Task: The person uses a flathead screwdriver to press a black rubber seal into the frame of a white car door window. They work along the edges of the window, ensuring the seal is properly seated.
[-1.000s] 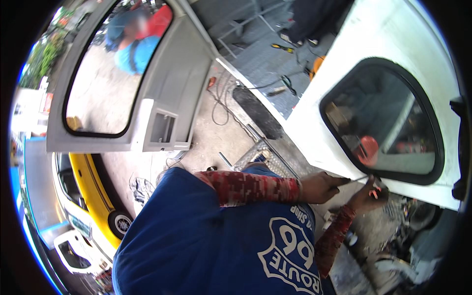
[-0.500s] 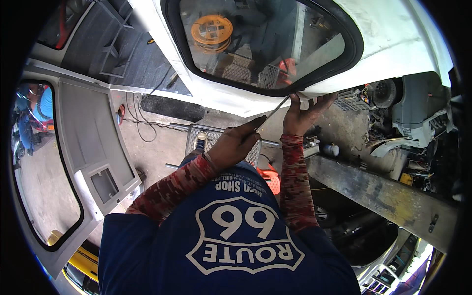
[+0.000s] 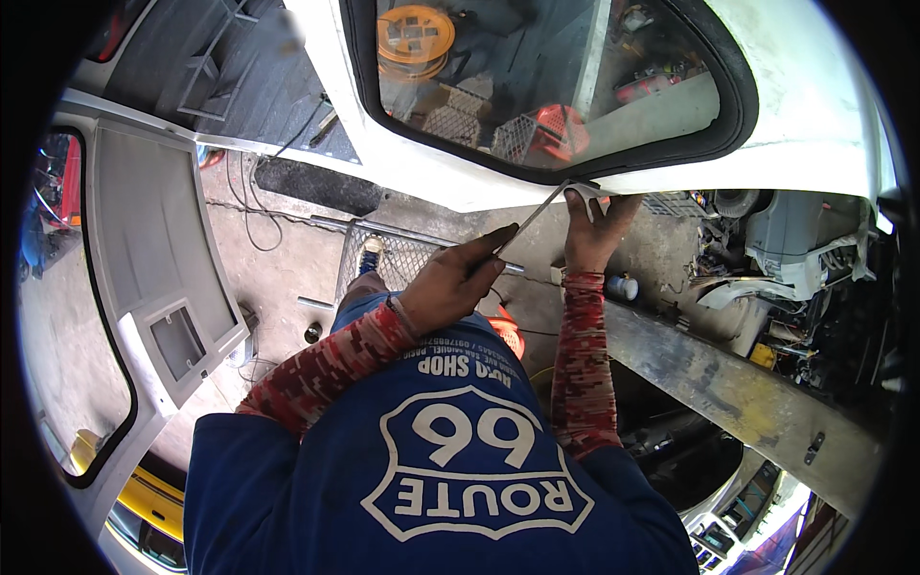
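My left hand (image 3: 446, 287) is closed round a thin metal rod-like tool (image 3: 539, 213), whose handle end is hidden in the fingers. Its tip meets the black rubber seal (image 3: 537, 176) along the lower edge of a window (image 3: 537, 77) in a white vehicle panel (image 3: 422, 163). Just right of that tip, my right hand (image 3: 594, 235) reaches up with thumb and fingers apart, touching the panel's lower edge. A small grey flap (image 3: 586, 189) shows between its fingertips and the seal; I cannot tell whether it is gripped.
I stand over a metal mesh platform (image 3: 342, 264) with tube rails. At left hangs an open vehicle door (image 3: 177, 249) with a window. A long scuffed metal beam (image 3: 728, 383) lies at right, beyond it vehicle parts (image 3: 795, 240). Cables (image 3: 254, 206) trail on the floor.
The view has shifted, so the window sits further right. The tool tip stays at the seal. A grey flap now shows by my right fingertips, and those fingers have drawn in a little.
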The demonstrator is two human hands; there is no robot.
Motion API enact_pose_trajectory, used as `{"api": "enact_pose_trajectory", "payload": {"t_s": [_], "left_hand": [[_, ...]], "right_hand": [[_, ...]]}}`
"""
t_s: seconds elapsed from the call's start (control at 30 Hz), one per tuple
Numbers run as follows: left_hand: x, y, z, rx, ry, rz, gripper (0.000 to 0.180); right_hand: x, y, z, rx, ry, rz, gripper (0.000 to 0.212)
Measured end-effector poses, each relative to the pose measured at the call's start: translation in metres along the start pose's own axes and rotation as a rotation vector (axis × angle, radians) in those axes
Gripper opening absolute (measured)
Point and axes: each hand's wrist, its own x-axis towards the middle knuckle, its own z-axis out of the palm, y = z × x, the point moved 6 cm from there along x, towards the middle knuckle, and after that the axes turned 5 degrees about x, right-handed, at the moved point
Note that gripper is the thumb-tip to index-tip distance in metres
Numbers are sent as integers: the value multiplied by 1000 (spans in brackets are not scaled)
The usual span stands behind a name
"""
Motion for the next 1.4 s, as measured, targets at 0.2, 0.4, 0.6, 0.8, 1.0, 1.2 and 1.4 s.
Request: {"api": "enact_pose_trajectory", "payload": {"t_s": [0.2,0.4,0.6,0.8,1.0,1.2,1.4], "left_hand": [[1,-1,2,-61,-23,-8,52],[6,0,4,-84,-25,6,52],[10,6,4,27,22,-35,51],[4,16,6,345,168,71,52],[8,12,0,267,120,57,58],[4,1,8,47,10,-99,55],[10,-14,20,137,184,12,49]], "right_hand": [[-1,5,4,40,8,18,109],[-3,9,9,8,73,-30,106],[-3,4,11,-39,119,-35,106],[-3,-5,13,14,101,25,106],[-6,-28,2,-16,99,1,111],[10,-52,4,-305,135,-346,125],[9,-41,4,-397,94,-376,125]]}}
